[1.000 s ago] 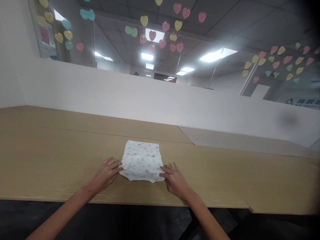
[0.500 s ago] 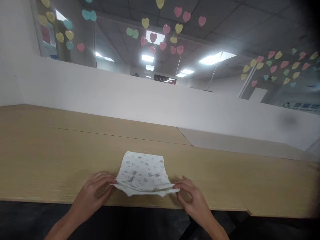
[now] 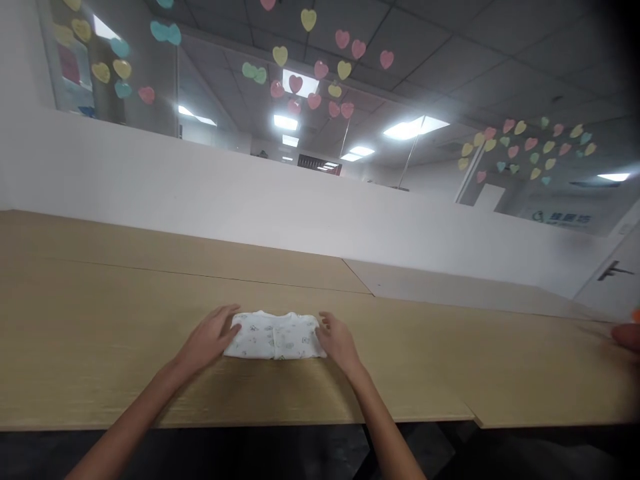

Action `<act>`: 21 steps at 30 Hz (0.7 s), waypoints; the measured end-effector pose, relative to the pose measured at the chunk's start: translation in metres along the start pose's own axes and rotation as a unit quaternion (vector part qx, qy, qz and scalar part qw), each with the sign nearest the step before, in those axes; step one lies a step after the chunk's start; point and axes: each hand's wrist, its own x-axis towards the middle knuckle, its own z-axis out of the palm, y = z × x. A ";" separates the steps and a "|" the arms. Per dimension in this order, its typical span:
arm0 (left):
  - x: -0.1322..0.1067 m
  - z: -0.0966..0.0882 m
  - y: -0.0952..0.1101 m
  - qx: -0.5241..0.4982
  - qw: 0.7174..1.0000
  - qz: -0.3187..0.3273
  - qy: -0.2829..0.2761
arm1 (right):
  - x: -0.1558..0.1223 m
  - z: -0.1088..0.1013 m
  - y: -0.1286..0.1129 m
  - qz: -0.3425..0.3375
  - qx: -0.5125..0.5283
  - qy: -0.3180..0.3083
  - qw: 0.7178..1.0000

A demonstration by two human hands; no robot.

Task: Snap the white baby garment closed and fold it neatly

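A small white garment (image 3: 295, 338) with a print of little figures, like baby clothing, lies folded into a wide, low strip on the table. A vertical seam or overlap shows near its middle, and its far edge is wavy. My left hand (image 3: 210, 337) is at the garment's left end, fingers stretched toward the far corner and the thumb apart from them, touching the cloth. At the right end, my right hand (image 3: 339, 340) has its fingers apart, lightly bent, with the thumb against the cloth's edge. Neither hand appears to pinch the fabric.
The wooden table (image 3: 125, 320) has panel seams and a stepped front edge at right. Behind it runs a white wall (image 3: 225, 207) under glass with heart-shaped notes. A door handle (image 3: 614, 270) shows at right. A blurred reddish shape (image 3: 627, 335) enters at the right edge.
The garment's near edge, held up by both hands before, is now folded over away from me, making a shorter strip. My hands moved forward and loosened. The view swung slightly right.
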 end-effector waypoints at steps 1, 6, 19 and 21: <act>-0.010 0.004 -0.001 -0.001 0.999 -0.004 -0.036 | -0.008 0.007 0.001 -0.002 -0.014 -0.027 1.000; -0.049 0.025 -0.007 0.092 0.987 -0.014 -0.133 | -0.039 0.038 0.008 -0.021 -0.086 -0.027 0.996; -0.075 0.026 0.008 0.082 0.993 -0.070 -0.054 | -0.067 0.052 0.009 -0.013 -0.106 0.044 0.993; -0.069 0.023 0.007 0.039 0.995 -0.081 -0.050 | -0.066 0.054 0.012 -0.024 -0.102 0.050 0.993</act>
